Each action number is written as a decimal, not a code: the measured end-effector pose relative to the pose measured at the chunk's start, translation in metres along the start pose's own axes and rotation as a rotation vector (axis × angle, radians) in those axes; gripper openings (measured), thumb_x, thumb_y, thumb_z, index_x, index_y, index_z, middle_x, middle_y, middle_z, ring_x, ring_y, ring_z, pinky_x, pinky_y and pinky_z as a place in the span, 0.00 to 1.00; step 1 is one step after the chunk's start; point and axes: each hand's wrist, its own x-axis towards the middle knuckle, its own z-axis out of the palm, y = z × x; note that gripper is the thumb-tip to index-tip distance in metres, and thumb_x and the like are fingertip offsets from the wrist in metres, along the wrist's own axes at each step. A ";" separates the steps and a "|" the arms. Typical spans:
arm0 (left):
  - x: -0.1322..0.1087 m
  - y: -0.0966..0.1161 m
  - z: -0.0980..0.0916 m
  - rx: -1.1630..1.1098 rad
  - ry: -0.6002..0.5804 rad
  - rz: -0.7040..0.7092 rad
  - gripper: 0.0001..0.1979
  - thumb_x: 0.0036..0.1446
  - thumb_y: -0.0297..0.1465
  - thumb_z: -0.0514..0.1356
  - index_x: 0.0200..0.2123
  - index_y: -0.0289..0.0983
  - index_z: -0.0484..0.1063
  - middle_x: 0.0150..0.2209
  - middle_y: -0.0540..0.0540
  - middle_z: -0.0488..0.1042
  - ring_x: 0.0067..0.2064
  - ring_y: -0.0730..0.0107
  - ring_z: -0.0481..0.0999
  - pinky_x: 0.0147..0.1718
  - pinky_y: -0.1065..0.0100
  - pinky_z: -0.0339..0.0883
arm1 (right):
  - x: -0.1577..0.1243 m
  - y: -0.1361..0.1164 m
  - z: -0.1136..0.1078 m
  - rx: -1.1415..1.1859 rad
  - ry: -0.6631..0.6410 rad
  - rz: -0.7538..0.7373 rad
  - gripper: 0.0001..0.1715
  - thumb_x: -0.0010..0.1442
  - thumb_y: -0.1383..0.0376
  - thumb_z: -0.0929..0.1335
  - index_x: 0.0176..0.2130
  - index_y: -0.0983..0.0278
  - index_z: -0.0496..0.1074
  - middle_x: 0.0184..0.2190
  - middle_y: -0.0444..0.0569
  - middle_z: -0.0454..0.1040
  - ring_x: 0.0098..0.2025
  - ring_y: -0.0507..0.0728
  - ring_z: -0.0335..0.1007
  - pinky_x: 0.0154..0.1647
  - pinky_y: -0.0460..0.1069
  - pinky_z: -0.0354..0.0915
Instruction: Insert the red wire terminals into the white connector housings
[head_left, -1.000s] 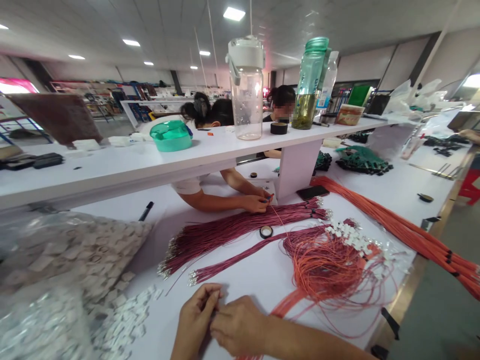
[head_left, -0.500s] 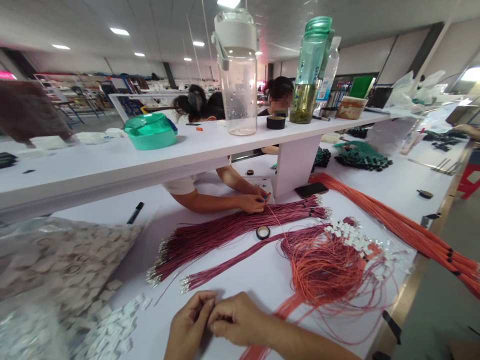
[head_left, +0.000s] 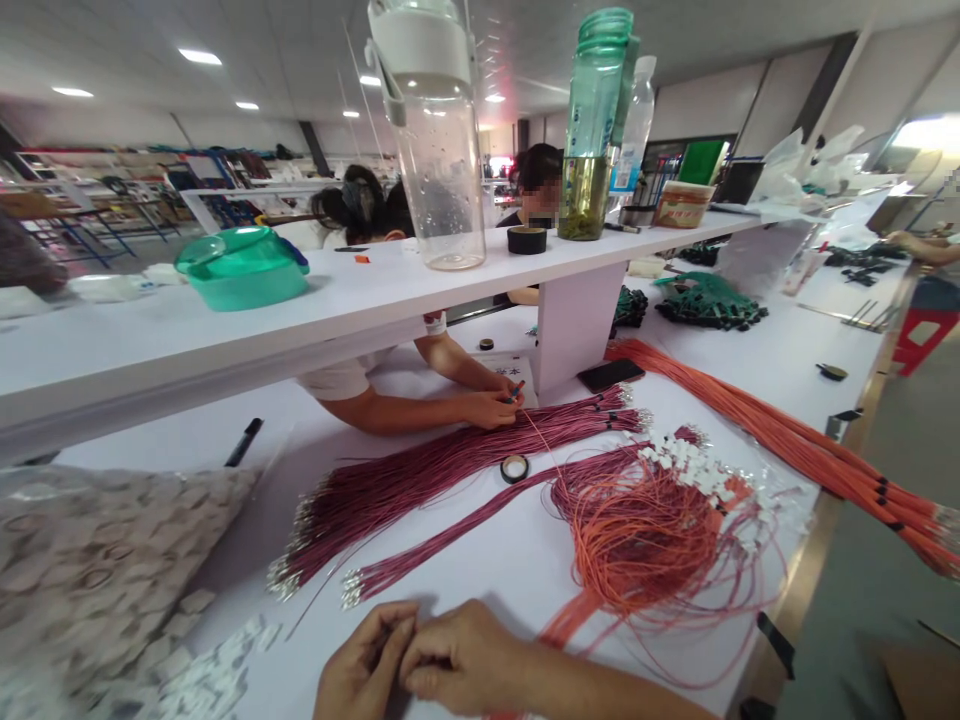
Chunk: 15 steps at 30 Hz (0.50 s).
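My left hand point(head_left: 365, 660) and my right hand point(head_left: 457, 655) meet at the bottom middle of the view, low over the white table. Fingers of both are curled and pinched, and whatever lies between them is too small or hidden to make out. Under my right forearm runs a band of orange wires point(head_left: 571, 618), joined to a tangled heap of orange and dark red wires point(head_left: 645, 540) with white connectors point(head_left: 694, 470). Beyond my hands lies a thin bundle of dark red wires point(head_left: 435, 545). Loose white connector housings point(head_left: 214, 670) are scattered left of my left hand.
A clear bag of pale housings point(head_left: 97, 560) fills the left. Past a thick dark red wire bundle point(head_left: 450, 465) and a tape roll point(head_left: 514, 468), a co-worker's hands point(head_left: 499, 405) hold a wire. A raised shelf point(head_left: 337, 315) carries bottles point(head_left: 439, 170). Long orange wires point(head_left: 780, 430) overhang the right edge.
The whole view has shifted a little, so things on the shelf and table sit farther left. My two hands keep the same pinched pose together.
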 end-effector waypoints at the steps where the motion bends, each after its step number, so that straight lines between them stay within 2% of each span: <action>1: 0.000 0.001 0.000 -0.004 -0.003 -0.004 0.23 0.46 0.52 0.66 0.33 0.37 0.78 0.29 0.45 0.79 0.33 0.58 0.78 0.33 0.66 0.73 | 0.000 0.001 0.001 -0.008 0.001 -0.003 0.04 0.58 0.68 0.69 0.33 0.62 0.76 0.25 0.38 0.70 0.26 0.47 0.62 0.30 0.39 0.57; 8: 0.000 -0.001 0.001 -0.020 -0.005 0.003 0.23 0.46 0.52 0.66 0.32 0.37 0.79 0.28 0.45 0.79 0.31 0.59 0.78 0.32 0.66 0.73 | 0.000 0.007 0.004 -0.021 0.000 -0.010 0.05 0.58 0.68 0.69 0.35 0.62 0.77 0.24 0.38 0.71 0.26 0.46 0.63 0.29 0.39 0.57; 15: 0.000 0.001 -0.001 -0.004 -0.002 0.020 0.22 0.46 0.51 0.66 0.32 0.38 0.79 0.28 0.45 0.79 0.32 0.59 0.78 0.33 0.67 0.74 | -0.001 0.002 0.000 -0.034 -0.009 0.010 0.06 0.57 0.68 0.68 0.35 0.62 0.77 0.25 0.38 0.72 0.26 0.47 0.64 0.28 0.39 0.57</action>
